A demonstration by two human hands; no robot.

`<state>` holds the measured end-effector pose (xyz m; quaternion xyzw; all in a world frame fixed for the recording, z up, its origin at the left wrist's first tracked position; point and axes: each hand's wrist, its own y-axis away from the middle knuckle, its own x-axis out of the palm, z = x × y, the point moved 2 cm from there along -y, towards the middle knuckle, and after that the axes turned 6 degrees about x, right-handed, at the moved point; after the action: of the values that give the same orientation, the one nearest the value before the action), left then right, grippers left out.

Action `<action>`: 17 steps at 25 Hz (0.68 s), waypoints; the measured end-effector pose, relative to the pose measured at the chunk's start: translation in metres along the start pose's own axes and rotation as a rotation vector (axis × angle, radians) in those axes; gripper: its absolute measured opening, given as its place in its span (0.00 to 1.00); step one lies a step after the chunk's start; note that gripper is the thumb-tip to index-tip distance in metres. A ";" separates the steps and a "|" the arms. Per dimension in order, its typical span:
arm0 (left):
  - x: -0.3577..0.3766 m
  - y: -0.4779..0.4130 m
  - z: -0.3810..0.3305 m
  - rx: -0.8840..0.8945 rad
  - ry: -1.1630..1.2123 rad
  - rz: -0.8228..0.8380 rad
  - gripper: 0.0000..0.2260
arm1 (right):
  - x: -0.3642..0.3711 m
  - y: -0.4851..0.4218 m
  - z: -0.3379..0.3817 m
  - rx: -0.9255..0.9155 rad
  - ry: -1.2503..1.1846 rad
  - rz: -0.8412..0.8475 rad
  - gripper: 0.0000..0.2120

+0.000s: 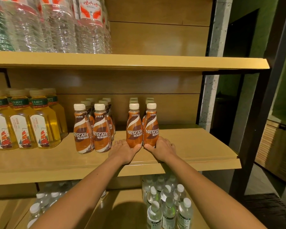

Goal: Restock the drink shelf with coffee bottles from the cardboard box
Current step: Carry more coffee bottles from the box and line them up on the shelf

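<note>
Coffee bottles (100, 129) line the shelf (196, 146); left grip (124, 151) curls round the left front bottle (134, 129) at its base, right grip (163, 148) round the right front bottle (151, 128), both upright and touching.

The coffee bottles (100, 129) stand upright on the middle shelf (196, 146) in two blocks with a gap between them. Each is small and curvy, with a white cap and a brown-and-orange wrap bearing a white swirl and the name NESCAFE. The left block (82, 131) is two wide, with more lined up behind. The right block (133, 100) runs back the same way. At its front, the left bottle (134, 129) and the right bottle (151, 128) touch side by side. The left hand (125, 150) grips the base of one and the right hand (163, 148) the base of the other.
</note>
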<state>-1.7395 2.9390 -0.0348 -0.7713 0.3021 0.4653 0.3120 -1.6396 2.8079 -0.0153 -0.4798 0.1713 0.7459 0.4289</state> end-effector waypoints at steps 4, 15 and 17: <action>-0.004 0.002 0.000 -0.010 0.017 0.021 0.42 | -0.001 -0.002 0.000 0.011 0.049 0.067 0.33; -0.066 0.114 -0.078 0.615 -0.105 -0.257 0.30 | -0.087 0.105 -0.047 -0.062 0.315 -0.104 0.37; -0.058 0.130 -0.111 0.697 -0.200 -0.063 0.32 | -0.110 0.137 -0.075 0.015 0.360 -0.127 0.37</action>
<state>-1.8013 2.7836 0.0335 -0.5782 0.3866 0.3979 0.5982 -1.6885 2.6271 0.0223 -0.6124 0.2201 0.6182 0.4409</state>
